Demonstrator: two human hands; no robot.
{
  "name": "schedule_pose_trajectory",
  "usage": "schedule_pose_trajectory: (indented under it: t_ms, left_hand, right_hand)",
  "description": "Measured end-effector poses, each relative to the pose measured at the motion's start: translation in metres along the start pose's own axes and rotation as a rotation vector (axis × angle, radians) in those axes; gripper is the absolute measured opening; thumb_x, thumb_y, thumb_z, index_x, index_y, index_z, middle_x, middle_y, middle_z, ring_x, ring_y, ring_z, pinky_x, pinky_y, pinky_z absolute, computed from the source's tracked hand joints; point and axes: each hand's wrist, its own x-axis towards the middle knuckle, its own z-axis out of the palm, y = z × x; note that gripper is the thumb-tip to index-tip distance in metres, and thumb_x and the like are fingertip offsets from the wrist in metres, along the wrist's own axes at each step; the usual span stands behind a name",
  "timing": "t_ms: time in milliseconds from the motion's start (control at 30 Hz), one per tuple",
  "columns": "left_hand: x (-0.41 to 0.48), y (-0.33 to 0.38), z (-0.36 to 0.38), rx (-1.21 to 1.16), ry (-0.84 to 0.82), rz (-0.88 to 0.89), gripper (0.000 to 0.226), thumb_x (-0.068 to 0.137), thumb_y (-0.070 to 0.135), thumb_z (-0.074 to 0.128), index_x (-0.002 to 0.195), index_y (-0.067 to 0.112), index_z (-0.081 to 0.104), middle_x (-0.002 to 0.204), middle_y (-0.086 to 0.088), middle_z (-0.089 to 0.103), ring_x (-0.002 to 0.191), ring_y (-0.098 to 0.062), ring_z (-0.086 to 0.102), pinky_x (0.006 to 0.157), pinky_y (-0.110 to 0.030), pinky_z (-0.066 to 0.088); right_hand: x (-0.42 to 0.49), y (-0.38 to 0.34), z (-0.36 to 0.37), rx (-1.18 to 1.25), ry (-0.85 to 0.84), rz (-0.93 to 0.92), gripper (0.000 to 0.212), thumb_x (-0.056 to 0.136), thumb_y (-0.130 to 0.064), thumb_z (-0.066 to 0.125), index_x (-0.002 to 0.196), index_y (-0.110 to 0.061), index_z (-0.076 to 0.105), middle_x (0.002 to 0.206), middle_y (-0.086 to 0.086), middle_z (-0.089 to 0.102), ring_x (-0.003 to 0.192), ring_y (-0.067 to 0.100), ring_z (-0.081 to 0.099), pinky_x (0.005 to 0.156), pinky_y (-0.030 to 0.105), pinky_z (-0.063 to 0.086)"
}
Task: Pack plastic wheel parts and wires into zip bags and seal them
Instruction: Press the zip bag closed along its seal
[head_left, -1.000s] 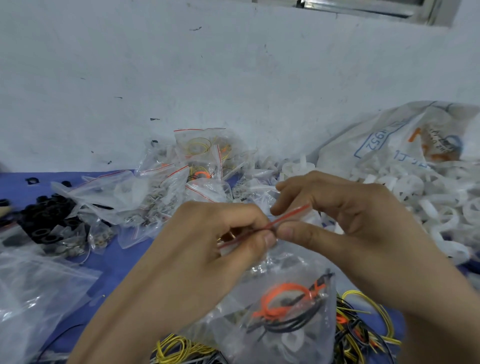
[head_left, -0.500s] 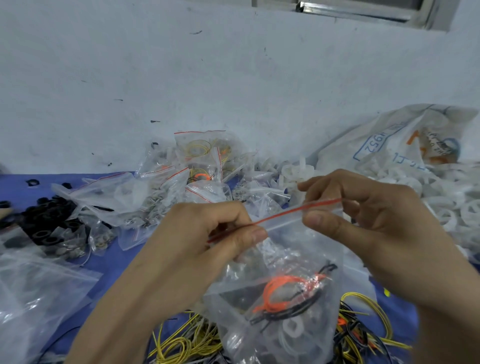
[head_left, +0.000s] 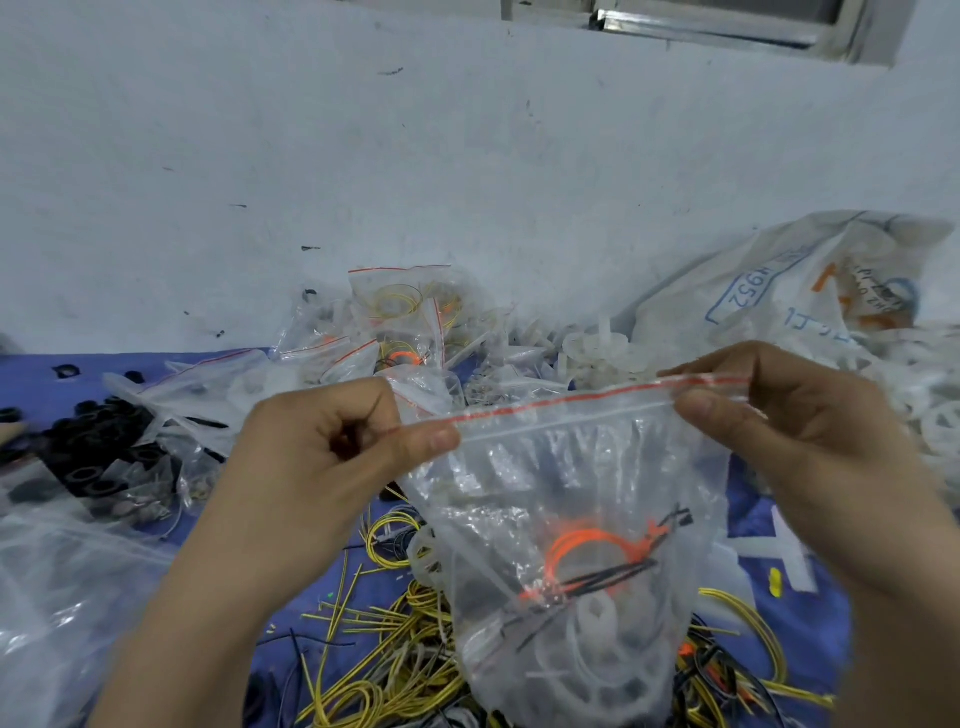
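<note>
A: Where's the zip bag rn?

B: Up off the counter, btwn both hands. Left grip pinches the left end of the red zip strip, thumb on top. Right grip pinches the right end, so the strip is taut btwn them. Inside: orange wire coil, black wires, white wheel part at the bottom.

A: Sealed?

B: Can't tell for sure. The clear track under the red line looks flat, prob mostly shut. To do it well, imo: push the air out, hold the strip taut, run thumb + forefinger along the track end to end w/ firm pressure. Check no wire tip is caught in it.

A: Round the bag?

B: Under it, loose yellow wires. Behind it, a pile of filled bags. Left of it, black rings. Right + behind, a white sack spilling white wheels.

A: Any writing?

B: Only on the sack: a tilted no. in a blue box, looks like "4952". The other blue/orange print there is too blurry to read. No label on the bag that I can see.
</note>
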Motion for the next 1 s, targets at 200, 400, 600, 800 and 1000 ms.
schedule_pose_trajectory:
  t_ms: [200,400,600,800,1000]
  left_hand:
    - [0.005,-0.012,0.012,-0.008,0.129,-0.042,0.051,0.068,0.053,0.067,0.058,0.007,0.047,0.049,-0.008,0.036,0.046,-0.004,0.032,0.043,-0.008,0.027]
    - [0.007,-0.032,0.027,-0.311,-0.010,-0.289,0.042,0.064,0.058,0.056,0.076,0.018,0.066,0.070,0.002,0.067,0.064,-0.008,0.061,0.065,-0.020,0.054]
    - [-0.006,-0.049,0.050,-0.471,-0.559,-0.598,0.078,0.049,0.072,0.075,0.117,0.037,0.062,0.116,0.008,0.068,0.106,-0.011,0.065,0.089,-0.033,0.053]
    - [-0.008,-0.038,0.054,-0.693,-0.642,-0.690,0.044,0.050,0.044,0.085,0.093,0.039,0.075,0.105,0.005,0.072,0.096,-0.016,0.069,0.068,-0.036,0.058]
    - [-0.011,-0.049,0.018,-0.670,-0.643,-0.707,0.029,0.054,0.038,0.078,0.083,0.040,0.076,0.089,0.011,0.074,0.081,-0.004,0.070,0.070,-0.022,0.055]
  right_hand:
    - [-0.005,0.014,-0.005,-0.011,-0.507,0.320,0.032,0.062,-0.053,0.078,0.090,-0.037,0.075,0.095,-0.010,0.074,0.092,0.003,0.068,0.074,0.008,0.048]
    - [-0.005,0.036,0.006,-0.052,-0.544,0.609,0.027,0.069,-0.044,0.066,0.076,-0.019,0.071,0.077,0.007,0.069,0.069,0.021,0.065,0.062,0.030,0.051]
    - [0.003,0.043,0.012,0.245,-0.171,0.546,0.023,0.075,-0.034,0.059,0.072,-0.014,0.071,0.078,0.015,0.070,0.070,0.029,0.069,0.055,0.032,0.054]
    - [0.008,0.045,0.026,0.278,-0.006,0.594,0.034,0.067,-0.042,0.063,0.075,-0.012,0.076,0.069,0.009,0.069,0.055,0.016,0.064,0.046,0.025,0.052]
    - [0.002,0.034,0.036,0.117,-0.262,0.760,0.064,0.062,-0.053,0.063,0.100,-0.002,0.068,0.072,0.020,0.069,0.050,0.027,0.064,0.041,0.029,0.049]
